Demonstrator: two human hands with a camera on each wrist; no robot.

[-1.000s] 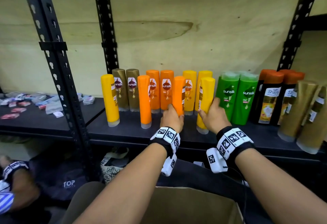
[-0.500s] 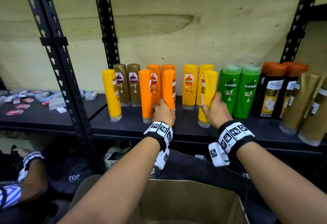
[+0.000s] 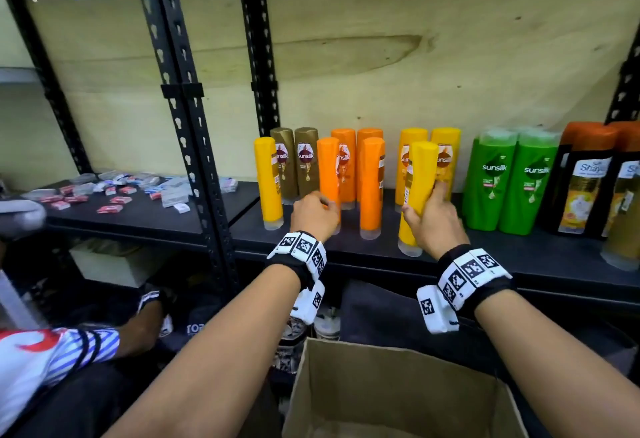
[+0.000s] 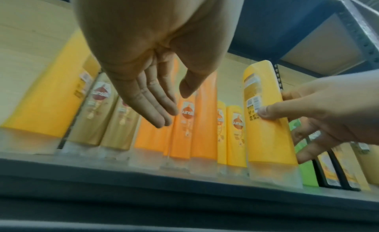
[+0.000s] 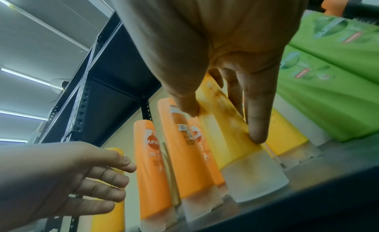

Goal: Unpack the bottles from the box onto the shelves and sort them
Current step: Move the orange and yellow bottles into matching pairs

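Plywood backs the black shelf [image 3: 346, 247] where my sorted rows stand. From the head view, my right hand [image 3: 434, 221] grips the tilted yellow bottle [image 3: 417, 191] at the shelf's front, ahead of the yellow pair [image 3: 431, 153]; the box [image 3: 398, 389] sits below. From the left wrist, my left hand [image 4: 151, 60] hangs loose, fingers straight, holding nothing, near the orange bottles [image 4: 184, 125]. From the right wrist, thumb and fingers [image 5: 256, 118] pinch the bottle's sides. I should right it, then slide it back squarely beside its matches.

The dark shelf [image 3: 381, 250] carries upright bottles [image 3: 369, 188] (grouped by colour) and scattered sachets [image 3: 114, 191].
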